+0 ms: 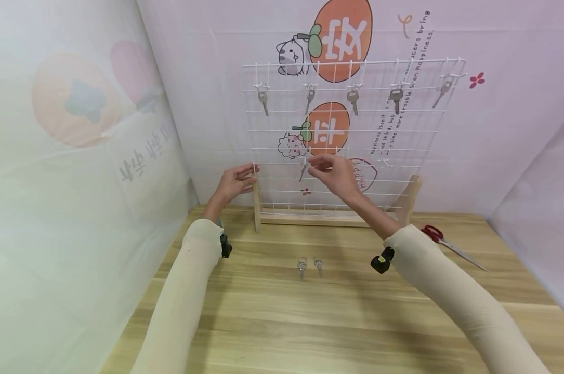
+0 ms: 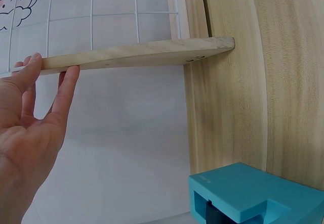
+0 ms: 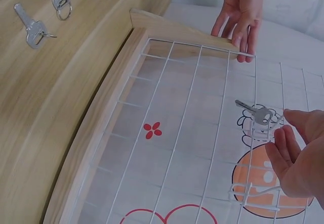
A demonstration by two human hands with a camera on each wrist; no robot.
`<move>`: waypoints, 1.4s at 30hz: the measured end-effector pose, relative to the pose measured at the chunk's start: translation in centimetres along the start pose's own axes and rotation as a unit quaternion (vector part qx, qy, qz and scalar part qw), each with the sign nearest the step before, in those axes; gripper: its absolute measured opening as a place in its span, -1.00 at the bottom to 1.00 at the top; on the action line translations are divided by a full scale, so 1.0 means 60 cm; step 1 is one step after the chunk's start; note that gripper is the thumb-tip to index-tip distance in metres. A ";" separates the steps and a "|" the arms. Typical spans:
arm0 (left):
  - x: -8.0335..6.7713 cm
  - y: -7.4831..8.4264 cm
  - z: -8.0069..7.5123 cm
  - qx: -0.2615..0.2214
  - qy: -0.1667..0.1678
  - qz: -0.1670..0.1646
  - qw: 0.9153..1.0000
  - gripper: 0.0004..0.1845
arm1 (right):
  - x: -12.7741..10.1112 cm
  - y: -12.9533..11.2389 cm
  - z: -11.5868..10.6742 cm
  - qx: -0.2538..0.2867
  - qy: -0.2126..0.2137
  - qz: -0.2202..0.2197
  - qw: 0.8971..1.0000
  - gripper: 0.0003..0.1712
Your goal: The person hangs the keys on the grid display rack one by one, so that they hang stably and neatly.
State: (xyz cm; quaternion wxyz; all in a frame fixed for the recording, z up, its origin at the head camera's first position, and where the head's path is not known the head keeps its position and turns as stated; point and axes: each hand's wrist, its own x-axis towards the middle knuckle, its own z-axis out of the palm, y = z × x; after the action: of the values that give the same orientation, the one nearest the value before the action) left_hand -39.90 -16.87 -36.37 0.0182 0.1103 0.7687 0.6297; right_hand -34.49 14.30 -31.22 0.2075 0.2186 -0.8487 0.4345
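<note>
A white wire grid rack (image 1: 282,131) stands upright on a wooden base. At its left side, my left hand (image 1: 237,182) grips the top of the wooden side post (image 2: 131,53), thumb on one face and fingers on the other. A silver key (image 3: 261,115) hangs by its ring from a white hook low on the grid. Right beside that hook is my right hand (image 3: 304,153), its thumb and fingers apart and loosely bent. Whether a fingertip touches the hook cannot be told. Several more keys (image 1: 353,98) hang from hooks along the grid's upper part.
Two keys with rings (image 1: 302,266) lie on the wooden table (image 1: 282,322) in front of the rack. Red-handled scissors (image 1: 433,234) lie at the right, near my right sleeve. Printed white cloth (image 1: 211,104) stands behind the rack and at both sides.
</note>
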 end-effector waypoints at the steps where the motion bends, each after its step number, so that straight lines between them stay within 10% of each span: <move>1: -0.001 0.001 -0.001 0.000 0.000 0.000 1.000 -0.43 | -0.003 -0.002 -0.002 0.002 0.000 -0.002 1.000 -0.73; 42: -0.005 0.007 0.003 -0.009 -0.001 -0.012 1.000 -0.43 | -0.203 0.085 0.070 0.005 -0.148 0.004 0.989 -0.80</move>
State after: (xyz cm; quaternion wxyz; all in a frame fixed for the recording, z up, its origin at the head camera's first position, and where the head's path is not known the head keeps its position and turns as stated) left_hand -39.53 -16.65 -36.03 0.0271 0.1014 0.7644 0.6361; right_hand -28.03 15.84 -43.38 0.0771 0.2784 -0.8685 0.4029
